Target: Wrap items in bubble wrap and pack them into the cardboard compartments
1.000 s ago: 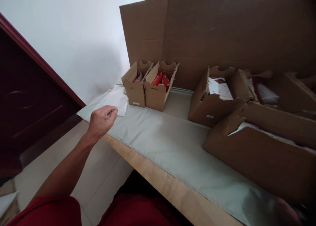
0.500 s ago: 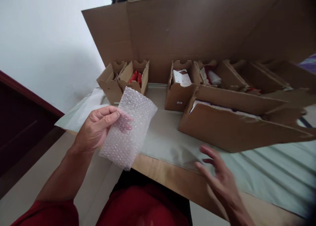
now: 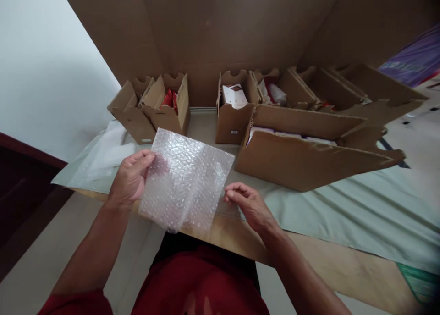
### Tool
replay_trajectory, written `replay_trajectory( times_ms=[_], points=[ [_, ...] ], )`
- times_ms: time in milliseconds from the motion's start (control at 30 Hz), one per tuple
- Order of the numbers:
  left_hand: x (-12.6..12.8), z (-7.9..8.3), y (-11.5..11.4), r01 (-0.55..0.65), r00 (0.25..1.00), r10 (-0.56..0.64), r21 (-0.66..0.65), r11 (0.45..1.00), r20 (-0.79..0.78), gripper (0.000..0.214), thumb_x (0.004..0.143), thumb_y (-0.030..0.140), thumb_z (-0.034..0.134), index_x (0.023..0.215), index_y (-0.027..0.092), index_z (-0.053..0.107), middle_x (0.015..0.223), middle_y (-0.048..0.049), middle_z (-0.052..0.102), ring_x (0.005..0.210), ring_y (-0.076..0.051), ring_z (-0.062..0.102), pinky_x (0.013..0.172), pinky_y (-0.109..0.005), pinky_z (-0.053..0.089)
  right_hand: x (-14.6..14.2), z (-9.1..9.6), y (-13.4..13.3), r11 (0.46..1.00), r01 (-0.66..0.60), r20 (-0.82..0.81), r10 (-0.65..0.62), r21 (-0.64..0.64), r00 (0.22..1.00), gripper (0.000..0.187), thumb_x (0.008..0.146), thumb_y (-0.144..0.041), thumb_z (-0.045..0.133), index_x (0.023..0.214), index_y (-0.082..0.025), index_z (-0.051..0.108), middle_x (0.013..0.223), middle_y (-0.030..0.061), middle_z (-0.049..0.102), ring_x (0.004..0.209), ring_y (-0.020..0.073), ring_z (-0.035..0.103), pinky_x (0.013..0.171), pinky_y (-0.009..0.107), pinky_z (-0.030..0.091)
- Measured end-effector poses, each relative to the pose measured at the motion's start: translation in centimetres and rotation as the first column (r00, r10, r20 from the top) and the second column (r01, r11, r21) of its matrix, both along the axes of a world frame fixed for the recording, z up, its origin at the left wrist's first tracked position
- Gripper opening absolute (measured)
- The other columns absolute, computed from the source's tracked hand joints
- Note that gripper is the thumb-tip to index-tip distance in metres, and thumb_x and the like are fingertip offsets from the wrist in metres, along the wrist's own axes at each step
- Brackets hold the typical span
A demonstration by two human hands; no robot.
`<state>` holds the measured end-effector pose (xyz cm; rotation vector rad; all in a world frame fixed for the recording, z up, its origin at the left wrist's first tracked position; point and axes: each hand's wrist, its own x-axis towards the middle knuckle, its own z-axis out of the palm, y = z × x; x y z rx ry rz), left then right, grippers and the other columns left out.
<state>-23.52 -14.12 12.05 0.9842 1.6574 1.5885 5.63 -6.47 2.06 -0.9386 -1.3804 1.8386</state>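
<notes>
A clear sheet of bubble wrap [image 3: 187, 179] is spread out in front of me, above the table's near edge. My left hand [image 3: 132, 175] pinches its left side between thumb and fingers; some of those fingers show blurrily through the plastic. At the opposite side, my right hand [image 3: 249, 205] has thumb and fingertips closed together at the sheet's right edge. A faint fold line runs down the sheet's right half.
Cardboard bins stand along the back: one with red packets [image 3: 169, 99], one with a white box [image 3: 234, 96]. A long cardboard bin [image 3: 309, 161] lies in front at right. More plastic sheets [image 3: 112, 152] rest at left on the green cloth [image 3: 343, 209]. A tall cardboard panel [image 3: 220, 30] rises behind.
My right hand has come left to the bubble wrap's edge, its fingers closing from a spread pose. The sheet has opened out wider. My view has shifted right and down.
</notes>
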Motion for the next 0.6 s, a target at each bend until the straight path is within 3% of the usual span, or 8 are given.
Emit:
replay_trajectory(
  times_ms=[100, 167, 233, 333, 433, 600],
  points=[
    [-1.2, -2.3, 1.1, -0.002, 0.999, 0.005, -0.066, 0.998, 0.046, 0.030, 0.072, 0.047, 0.074, 0.081, 0.018, 0.069, 0.075, -0.0033, 0.072, 0.069, -0.019, 0.067, 0.067, -0.032, 0.057, 0.7, 0.2, 0.4, 0.998, 0.065, 0.078, -0.065, 0.001, 0.995, 0.036, 0.077, -0.048, 0.079, 0.102, -0.024, 0.070, 0.110, 0.0084, 0.073, 0.096, 0.0223, 0.068, 0.068, 0.030, 0.053],
    [-2.1, -3.9, 1.6, 0.022, 1.000, -0.021, -0.134, 0.991, 0.005, 0.033, 0.071, 0.048, 0.074, 0.080, 0.017, 0.068, 0.074, -0.0035, 0.071, 0.068, -0.018, 0.066, 0.064, -0.030, 0.054, 0.5, 0.2, 0.8, 1.000, 0.011, 0.131, -0.009, -0.016, 0.991, 0.044, 0.079, -0.048, 0.076, 0.115, -0.025, 0.067, 0.134, 0.0118, 0.064, 0.108, 0.0257, 0.068, 0.066, 0.030, 0.055],
    [-3.0, -5.2, 1.7, 0.039, 0.997, -0.051, -0.225, 0.973, -0.050, 0.035, 0.070, 0.048, 0.075, 0.084, 0.016, 0.068, 0.074, -0.0028, 0.070, 0.066, -0.016, 0.064, 0.061, -0.027, 0.051, -0.1, 0.0, 1.2, 0.997, -0.082, 0.177, 0.083, -0.011, 0.981, 0.048, 0.081, -0.048, 0.073, 0.121, -0.025, 0.064, 0.143, 0.0140, 0.058, 0.110, 0.0268, 0.067, 0.064, 0.031, 0.057],
    [-4.7, -6.5, 1.2, 0.062, 0.994, -0.091, -0.365, 0.929, -0.063, 0.049, 0.069, 0.045, 0.076, 0.106, 0.014, 0.067, 0.075, -0.0023, 0.071, 0.066, -0.016, 0.064, 0.058, -0.026, 0.048, -1.1, -0.4, 1.9, 0.986, -0.162, 0.248, 0.145, 0.049, 0.958, 0.048, 0.082, -0.046, 0.070, 0.124, -0.024, 0.063, 0.135, 0.0139, 0.063, 0.098, 0.0235, 0.069, 0.059, 0.028, 0.055],
    [-6.0, -7.2, 0.3, 0.084, 0.992, -0.117, -0.448, 0.890, -0.047, 0.068, 0.070, 0.043, 0.076, 0.129, 0.012, 0.058, 0.077, -0.0028, 0.071, 0.065, -0.017, 0.065, 0.057, -0.027, 0.048, -2.2, -0.9, 2.5, 0.970, -0.198, 0.337, 0.141, 0.141, 0.931, 0.047, 0.083, -0.042, 0.067, 0.125, -0.022, 0.063, 0.114, 0.0107, 0.071, 0.080, 0.0188, 0.067, 0.057, 0.028, 0.051],
    [-6.2, -8.2, -0.5, 0.137, 0.971, -0.214, -0.477, 0.868, -0.110, 0.078, 0.070, 0.044, 0.076, 0.138, 0.011, 0.055, 0.075, -0.0002, 0.068, 0.063, -0.016, 0.062, 0.058, -0.027, 0.046, -4.4, -1.1, 2.6, 0.916, -0.298, 0.493, 0.135, 0.268, 0.860, 0.047, 0.084, -0.033, 0.064, 0.129, -0.023, 0.063, 0.082, 0.0015, 0.071, 0.063, 0.0154, 0.060, 0.059, 0.029, 0.048]
  ],
)
